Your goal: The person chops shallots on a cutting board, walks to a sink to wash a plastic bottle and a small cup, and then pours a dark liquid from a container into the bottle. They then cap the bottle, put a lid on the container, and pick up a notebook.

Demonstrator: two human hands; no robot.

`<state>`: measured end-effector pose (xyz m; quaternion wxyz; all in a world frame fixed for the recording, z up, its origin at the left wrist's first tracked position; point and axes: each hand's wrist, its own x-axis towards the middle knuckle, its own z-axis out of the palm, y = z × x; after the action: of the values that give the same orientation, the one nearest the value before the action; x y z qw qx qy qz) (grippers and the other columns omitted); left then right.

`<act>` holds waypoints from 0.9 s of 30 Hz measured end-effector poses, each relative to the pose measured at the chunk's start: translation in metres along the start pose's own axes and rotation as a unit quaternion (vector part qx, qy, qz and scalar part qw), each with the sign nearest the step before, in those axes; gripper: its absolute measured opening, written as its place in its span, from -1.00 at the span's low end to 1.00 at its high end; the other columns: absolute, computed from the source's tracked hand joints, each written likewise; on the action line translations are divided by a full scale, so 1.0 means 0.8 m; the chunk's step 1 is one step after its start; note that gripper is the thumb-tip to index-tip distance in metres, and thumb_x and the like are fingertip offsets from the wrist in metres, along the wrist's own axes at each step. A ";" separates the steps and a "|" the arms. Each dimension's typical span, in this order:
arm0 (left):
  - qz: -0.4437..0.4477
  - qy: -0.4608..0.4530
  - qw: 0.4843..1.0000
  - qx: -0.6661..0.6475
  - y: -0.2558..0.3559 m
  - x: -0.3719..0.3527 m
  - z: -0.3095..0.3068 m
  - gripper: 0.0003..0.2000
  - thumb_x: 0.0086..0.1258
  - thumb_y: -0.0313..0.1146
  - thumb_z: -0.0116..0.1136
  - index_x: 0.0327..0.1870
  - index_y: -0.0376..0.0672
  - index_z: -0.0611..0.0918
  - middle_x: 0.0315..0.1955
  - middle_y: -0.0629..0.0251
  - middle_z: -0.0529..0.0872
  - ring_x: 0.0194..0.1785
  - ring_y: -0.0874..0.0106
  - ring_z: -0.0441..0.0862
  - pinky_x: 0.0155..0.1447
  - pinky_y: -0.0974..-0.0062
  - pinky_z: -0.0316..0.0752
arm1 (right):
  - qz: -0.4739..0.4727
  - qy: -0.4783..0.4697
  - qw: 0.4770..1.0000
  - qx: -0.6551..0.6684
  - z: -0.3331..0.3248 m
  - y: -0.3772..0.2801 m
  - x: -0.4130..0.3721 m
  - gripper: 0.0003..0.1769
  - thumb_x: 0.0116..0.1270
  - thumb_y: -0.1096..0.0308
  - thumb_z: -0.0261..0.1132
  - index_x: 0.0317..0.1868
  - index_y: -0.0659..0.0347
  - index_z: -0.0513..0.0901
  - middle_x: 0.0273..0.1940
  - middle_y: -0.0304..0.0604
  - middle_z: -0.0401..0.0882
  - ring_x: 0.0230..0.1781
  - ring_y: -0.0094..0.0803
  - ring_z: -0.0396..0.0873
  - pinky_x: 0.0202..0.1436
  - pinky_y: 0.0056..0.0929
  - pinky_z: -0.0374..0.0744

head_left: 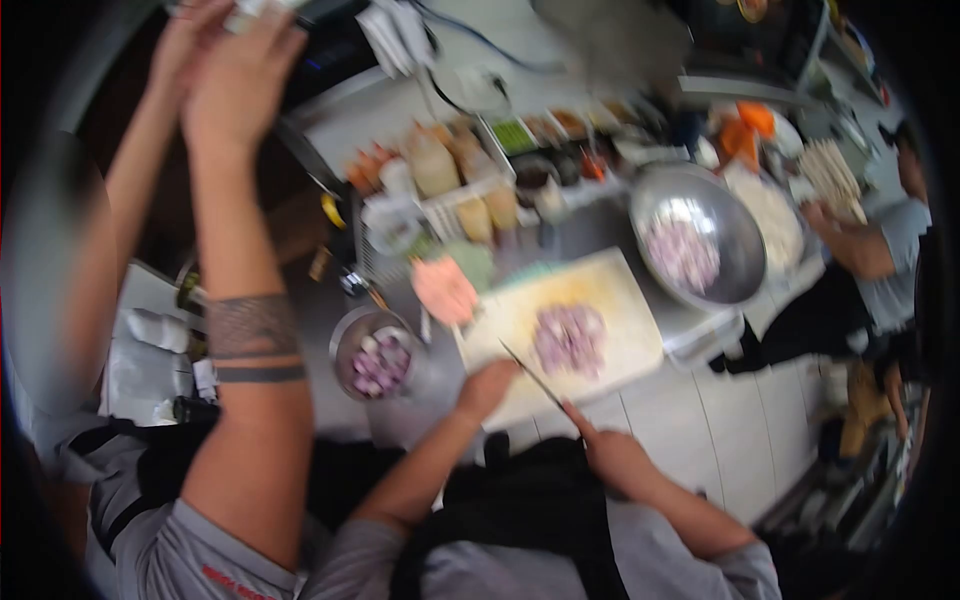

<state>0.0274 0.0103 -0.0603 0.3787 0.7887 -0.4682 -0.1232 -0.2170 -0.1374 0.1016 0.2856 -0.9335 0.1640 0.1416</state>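
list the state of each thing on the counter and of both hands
knife: held in right hand, blade over cutting board
left hand: resting at cutting board edge, fingers blurred
cutting board: flat, purple onion pile on it
large metal bowl: holds chopped onion
small metal bowl: holds onion chunks

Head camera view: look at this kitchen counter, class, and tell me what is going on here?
The person's right hand holds a knife over a cutting board, beside a pile of chopped red onion. The left hand rests at the board's near edge. A small metal bowl of onion chunks sits left of the board, and a large bowl of chopped onion lies beyond it. A co-worker on the left has both arms raised.
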 end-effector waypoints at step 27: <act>0.096 0.039 0.994 0.024 0.051 0.001 -0.035 -0.77 0.44 -0.39 0.03 0.02 -0.08 0.66 -0.03 0.30 0.68 0.03 0.26 0.67 0.08 0.35 0.59 | 0.016 -0.029 0.999 -0.023 -0.002 -0.024 0.013 -0.16 0.37 0.40 0.08 0.61 -0.13 -0.03 -0.49 0.26 0.63 -0.44 0.22 0.64 -0.27 0.12 0.59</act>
<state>0.0164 0.0118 -0.0120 0.3881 0.7530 -0.5295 -0.0437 -0.2003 -0.1259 0.1086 0.2666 -0.9327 0.1669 0.1765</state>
